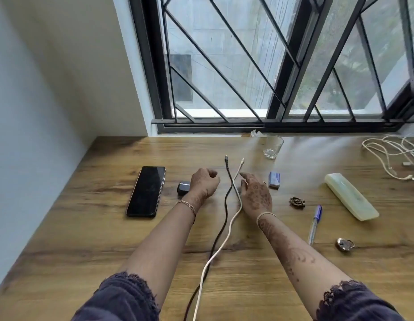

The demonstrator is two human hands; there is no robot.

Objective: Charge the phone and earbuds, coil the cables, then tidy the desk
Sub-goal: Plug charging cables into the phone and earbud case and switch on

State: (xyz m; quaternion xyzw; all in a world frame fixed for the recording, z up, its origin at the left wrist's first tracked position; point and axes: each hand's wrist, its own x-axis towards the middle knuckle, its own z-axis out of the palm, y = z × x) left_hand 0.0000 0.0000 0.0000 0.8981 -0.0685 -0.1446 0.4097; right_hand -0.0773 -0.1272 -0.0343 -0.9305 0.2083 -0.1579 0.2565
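Note:
A black phone (145, 191) lies face up on the wooden desk (85, 239) at the left. A small dark earbuds case (183, 187) sits just right of it, partly hidden by my left hand (205, 184), whose fingers are loosely curled with nothing in them. A black cable (227, 193) and a white cable (233, 214) run from the near edge up the middle, crossing each other, with both plugs lying free. My right hand (255, 195) rests flat beside the white cable, fingers apart, touching or almost touching it.
Behind the cables stands an empty glass (272, 146). A small blue box (274, 180), a brown hair clip (297, 202), a blue pen (315, 223), a padlock (344, 244) and a pale long case (350, 199) lie at the right. Tangled white cables (393, 156) lie at the far right.

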